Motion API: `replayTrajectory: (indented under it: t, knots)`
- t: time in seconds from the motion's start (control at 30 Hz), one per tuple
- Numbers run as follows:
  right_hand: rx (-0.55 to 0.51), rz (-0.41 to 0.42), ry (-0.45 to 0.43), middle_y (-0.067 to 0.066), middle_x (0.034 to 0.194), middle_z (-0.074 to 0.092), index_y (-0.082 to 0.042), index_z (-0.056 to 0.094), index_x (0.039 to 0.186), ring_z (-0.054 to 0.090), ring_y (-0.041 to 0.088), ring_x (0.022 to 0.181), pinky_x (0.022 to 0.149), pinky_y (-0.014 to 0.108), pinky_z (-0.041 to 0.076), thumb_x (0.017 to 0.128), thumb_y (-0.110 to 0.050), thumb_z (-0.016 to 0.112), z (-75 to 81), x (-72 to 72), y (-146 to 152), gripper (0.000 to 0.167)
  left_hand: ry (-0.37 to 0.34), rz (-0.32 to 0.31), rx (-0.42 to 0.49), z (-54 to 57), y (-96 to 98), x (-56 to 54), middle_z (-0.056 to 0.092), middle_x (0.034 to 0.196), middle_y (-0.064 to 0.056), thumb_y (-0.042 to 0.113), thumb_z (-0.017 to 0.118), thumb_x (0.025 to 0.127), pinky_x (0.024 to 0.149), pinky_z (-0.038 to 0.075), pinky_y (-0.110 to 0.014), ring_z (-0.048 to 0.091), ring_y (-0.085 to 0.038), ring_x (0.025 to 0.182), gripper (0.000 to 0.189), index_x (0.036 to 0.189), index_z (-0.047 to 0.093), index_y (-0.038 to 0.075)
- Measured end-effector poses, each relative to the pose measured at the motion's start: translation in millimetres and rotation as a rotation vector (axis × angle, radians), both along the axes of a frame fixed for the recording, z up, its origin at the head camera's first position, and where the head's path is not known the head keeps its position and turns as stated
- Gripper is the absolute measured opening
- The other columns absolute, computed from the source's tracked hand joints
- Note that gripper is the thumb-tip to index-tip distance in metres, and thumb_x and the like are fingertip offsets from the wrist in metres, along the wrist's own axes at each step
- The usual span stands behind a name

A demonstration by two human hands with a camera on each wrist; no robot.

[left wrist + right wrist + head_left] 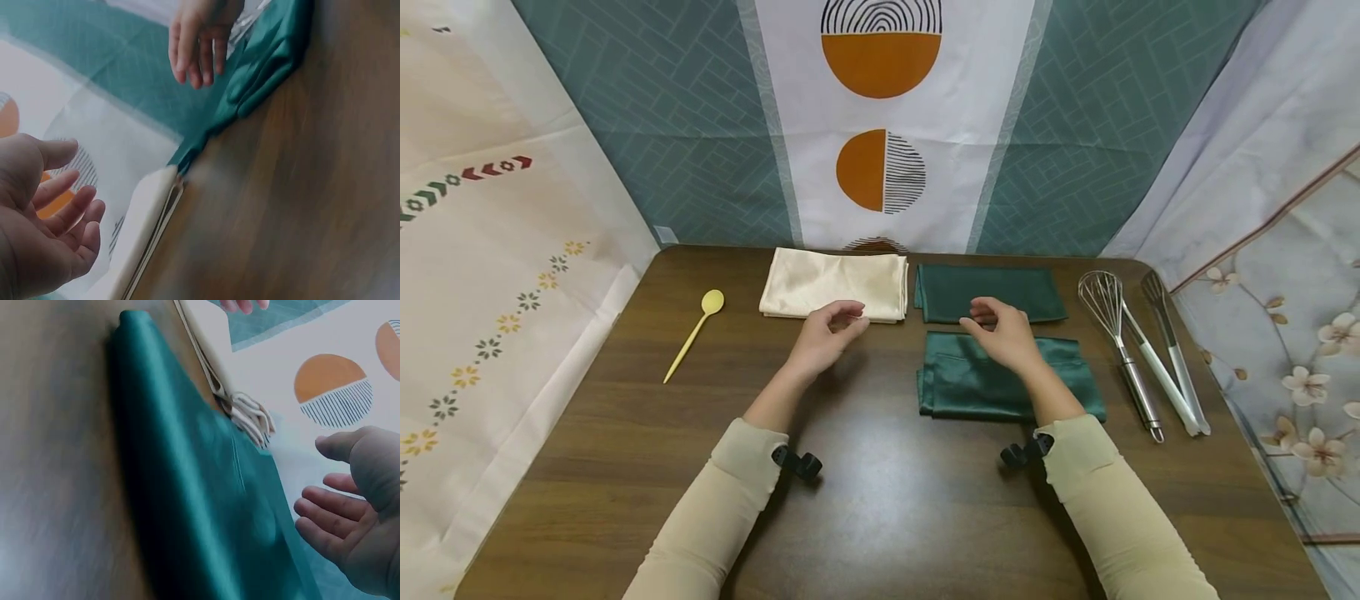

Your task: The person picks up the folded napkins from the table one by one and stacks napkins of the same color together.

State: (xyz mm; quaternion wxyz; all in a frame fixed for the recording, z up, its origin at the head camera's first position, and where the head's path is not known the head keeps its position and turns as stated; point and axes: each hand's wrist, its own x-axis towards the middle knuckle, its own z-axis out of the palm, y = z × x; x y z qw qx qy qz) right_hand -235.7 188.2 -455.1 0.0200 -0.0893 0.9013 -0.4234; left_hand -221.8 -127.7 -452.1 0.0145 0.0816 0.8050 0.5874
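My left hand (829, 335) is held above the table near the front edge of a folded cream satin cloth (835, 283), its fingers loosely bent around nothing. Above two folded green cloths is my right hand (1002, 333), relaxed and holding nothing. The nearer green cloth (985, 387) is shiny and partly covered by the right forearm; the farther green cloth (1000, 287) lies behind it. In the left wrist view the left hand (53, 219) has thumb and fingers apart. The right wrist view shows the right hand (356, 512) likewise apart, beside the green cloth (187, 469).
A yellow spoon (695, 333) lies at the left of the wooden table (880, 517). On the right are a wire whisk (1120, 346) and white-handled utensils, one a dark slotted turner (1172, 350). A patterned curtain (887, 108) hangs behind the table's far edge.
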Motion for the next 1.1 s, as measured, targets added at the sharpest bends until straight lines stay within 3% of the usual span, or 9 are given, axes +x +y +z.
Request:
replayTrajectory:
  t: [0.2,0.53,0.7,0.87,1.1]
  knots:
    - [-0.02,0.002,0.013,0.023,0.128,0.063,0.004,0.053,0.14,0.062,0.038,0.117,0.099,0.05,0.051,0.101,-0.027,0.066,-6.6,15.1,23,0.051,-0.004,-0.051,0.012,-2.0,16.1,11.1,0.065,0.125,-0.023,0.014,0.07,0.097,0.099,0.048,-0.045,0.061,-0.031,0.114,0.038,0.129,0.062,-0.006]
    - [0.004,-0.024,0.101,0.025,0.123,0.066,0.006,0.057,0.134,0.062,0.043,0.113,0.098,0.056,0.049,0.1,-0.024,0.067,-13.6,27.9,59,0.047,-0.081,-0.089,0.015,-22.7,43.7,19.3,0.066,0.123,-0.019,0.016,0.072,0.096,0.092,0.053,-0.04,0.064,-0.031,0.113,0.04,0.13,0.063,-0.003]
    - [0.024,-0.068,0.151,0.025,0.12,0.068,0.006,0.059,0.131,0.063,0.046,0.111,0.097,0.058,0.047,0.099,-0.023,0.069,-15.6,33.4,76,0.045,-0.09,-0.095,0.012,-29.9,59.3,18.8,0.066,0.126,-0.017,0.018,0.073,0.095,0.096,0.052,-0.043,0.063,-0.03,0.117,0.039,0.129,0.064,0.0]
    - [0.031,-0.101,0.193,0.025,0.119,0.068,0.006,0.06,0.13,0.063,0.046,0.112,0.096,0.06,0.047,0.096,-0.019,0.072,-16.2,38.8,92,0.043,-0.077,-0.115,-0.045,-35.7,73.8,17.9,0.066,0.124,-0.013,0.02,0.074,0.095,0.099,0.05,-0.043,0.061,-0.029,0.116,0.037,0.126,0.066,0.002]
    - [0.086,-0.132,0.186,0.029,0.125,0.063,0.007,0.057,0.133,0.057,0.047,0.118,0.099,0.061,0.044,0.096,-0.017,0.073,-19.3,44.9,115,0.047,-0.044,-0.126,-0.111,-38.7,86.9,16.3,0.064,0.124,-0.013,0.021,0.075,0.094,0.101,0.048,-0.041,0.06,-0.028,0.115,0.039,0.128,0.066,0.004]
